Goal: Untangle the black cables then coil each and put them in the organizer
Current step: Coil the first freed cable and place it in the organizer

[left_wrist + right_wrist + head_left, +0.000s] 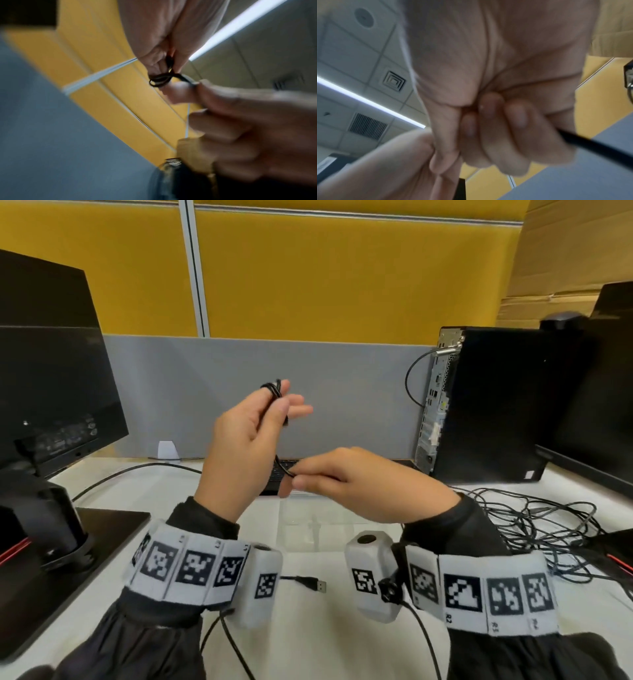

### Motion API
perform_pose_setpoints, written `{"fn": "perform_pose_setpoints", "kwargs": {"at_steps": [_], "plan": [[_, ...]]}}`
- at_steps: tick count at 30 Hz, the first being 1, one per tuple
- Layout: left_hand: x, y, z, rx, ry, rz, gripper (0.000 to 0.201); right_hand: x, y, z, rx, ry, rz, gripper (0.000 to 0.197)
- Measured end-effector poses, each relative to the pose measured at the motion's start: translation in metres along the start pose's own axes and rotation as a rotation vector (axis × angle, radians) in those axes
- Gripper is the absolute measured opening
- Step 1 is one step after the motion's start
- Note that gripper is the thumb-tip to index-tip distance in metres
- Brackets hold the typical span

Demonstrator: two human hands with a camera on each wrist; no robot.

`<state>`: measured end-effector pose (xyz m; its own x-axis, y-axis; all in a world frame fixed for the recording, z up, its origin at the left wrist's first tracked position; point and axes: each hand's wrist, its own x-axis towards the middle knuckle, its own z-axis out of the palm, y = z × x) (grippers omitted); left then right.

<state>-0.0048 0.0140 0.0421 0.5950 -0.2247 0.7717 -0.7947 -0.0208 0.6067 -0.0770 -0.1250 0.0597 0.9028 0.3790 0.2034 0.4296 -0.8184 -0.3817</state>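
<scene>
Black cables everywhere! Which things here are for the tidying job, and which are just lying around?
For the job:
coiled cable held by left hand
right hand pinching it
tangled cables

Just lying about:
computer tower
monitor
keyboard

Black cable (274,392) coiled in left hand (246,436), strand running to right hand (356,484). Tabletop (342,645) white. Tangle of cables (534,529) at right edge black; USB plug (320,586) near front edge black with silver tip. Wristbands (185,566) white, printed with black-and-white square marker patterns; sleeves (144,645) dark charcoal. Monitor (51,378) at left edge black, red stripe on its base. Computer tower (496,405) at back right black, perforated silver rear panel. Partition (308,395) grey below, mustard yellow above.
</scene>
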Motion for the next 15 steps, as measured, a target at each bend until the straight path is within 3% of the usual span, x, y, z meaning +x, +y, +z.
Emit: {"fn": "perform_pose_setpoints", "kwargs": {"at_steps": [2, 5, 7, 12, 15], "plan": [[-0.002, -0.004, -0.004, 0.246, -0.094, 0.037, 0.035, -0.004, 0.004, -0.007, 0.017, 0.09, -0.001, 0.024], [-0.005, 0.003, -0.009, 0.316, -0.408, -0.039, 0.053, -0.009, 0.016, -0.015, 0.088, 0.198, -0.004, 0.021], [-0.005, 0.007, -0.012, 0.405, -0.513, -0.041, 0.059, -0.01, 0.024, -0.017, 0.105, 0.194, 0.005, 0.021], [-0.002, 0.003, -0.02, 0.564, -0.463, -0.039, 0.04, -0.009, 0.035, -0.017, 0.085, 0.249, 0.098, 0.026], [0.0, 0.0, -0.026, 0.604, -0.423, -0.066, 0.039, -0.007, 0.044, -0.014, 0.036, 0.352, 0.168, 0.027]]}}
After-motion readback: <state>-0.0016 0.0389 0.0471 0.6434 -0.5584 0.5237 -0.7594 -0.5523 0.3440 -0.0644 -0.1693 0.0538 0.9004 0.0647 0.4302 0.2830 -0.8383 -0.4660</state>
